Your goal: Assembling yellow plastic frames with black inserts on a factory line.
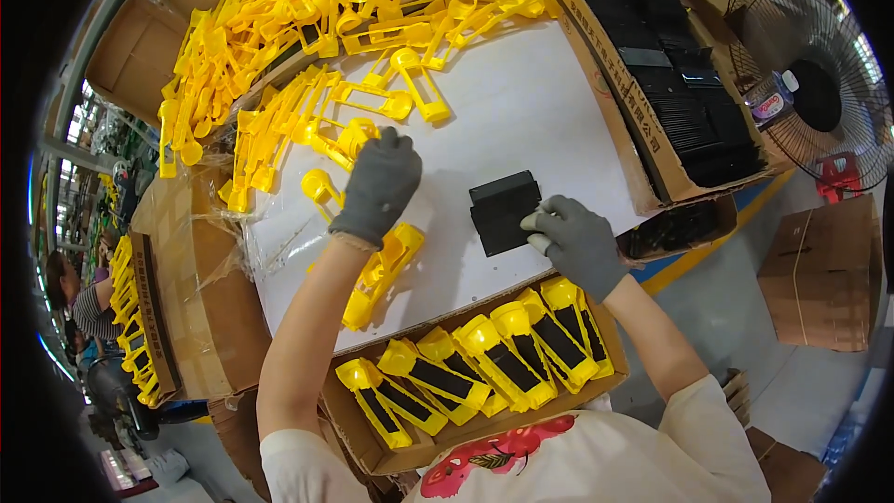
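Observation:
My left hand [380,186], in a grey glove, is closed at a yellow plastic frame [358,136] among the loose ones on the white table; the hand hides its fingertips. My right hand [579,244], also gloved in grey with pale fingertips, pinches the right edge of a small stack of black rectangular pieces [504,216]. Between my forearms, a cardboard box [372,452] at the near edge holds several yellow frames with black strips [507,360] set in them. Another yellow frame [380,278] lies beside my left forearm.
A big heap of yellow frames [279,14] fills the far side. At the right stands a carton [610,74] packed with black pieces [684,84]. Beyond it are a fan [819,98], a bottle [769,101] and a floor carton [819,270]. Another person [88,303] is at far left.

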{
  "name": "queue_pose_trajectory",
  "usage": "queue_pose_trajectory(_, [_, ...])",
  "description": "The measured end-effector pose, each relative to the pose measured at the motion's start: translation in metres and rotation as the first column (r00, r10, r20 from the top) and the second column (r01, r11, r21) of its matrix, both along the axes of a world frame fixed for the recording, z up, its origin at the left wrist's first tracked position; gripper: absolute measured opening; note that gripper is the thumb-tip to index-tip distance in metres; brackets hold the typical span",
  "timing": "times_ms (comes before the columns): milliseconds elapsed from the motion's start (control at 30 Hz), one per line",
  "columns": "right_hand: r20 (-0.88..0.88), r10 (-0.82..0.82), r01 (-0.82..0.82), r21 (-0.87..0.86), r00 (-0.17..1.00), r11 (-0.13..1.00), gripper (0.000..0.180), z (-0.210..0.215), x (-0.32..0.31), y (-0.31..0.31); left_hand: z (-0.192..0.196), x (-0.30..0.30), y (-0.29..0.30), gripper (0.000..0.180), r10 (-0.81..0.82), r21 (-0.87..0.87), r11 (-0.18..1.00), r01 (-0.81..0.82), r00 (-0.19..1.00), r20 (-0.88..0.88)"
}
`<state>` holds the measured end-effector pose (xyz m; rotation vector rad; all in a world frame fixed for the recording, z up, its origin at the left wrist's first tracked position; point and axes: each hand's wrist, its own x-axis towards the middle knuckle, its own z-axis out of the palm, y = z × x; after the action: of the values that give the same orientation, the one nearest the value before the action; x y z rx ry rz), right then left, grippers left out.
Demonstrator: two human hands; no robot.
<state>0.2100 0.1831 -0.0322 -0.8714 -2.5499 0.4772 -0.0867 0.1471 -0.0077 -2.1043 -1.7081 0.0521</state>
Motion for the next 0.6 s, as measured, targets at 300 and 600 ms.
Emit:
queue_pose_trajectory(300, [0.436,0.033,-0.072,0.072,0.899,0.995,0.034,-0.004,-0.044,-0.011,0.059,0.028,-0.11,0.014,0.013,-0.017,0.861,-0.509,-0.012,1.0])
queue_pose_trajectory(600, [-0.391,-0.107,-0.129,-0.531,0.914,0.838,0.023,0.075,0.004,-0.032,0.022,0.106,-0.201,0.033,0.064,-0.423,0.867,-0.264,-0.782,0.62])
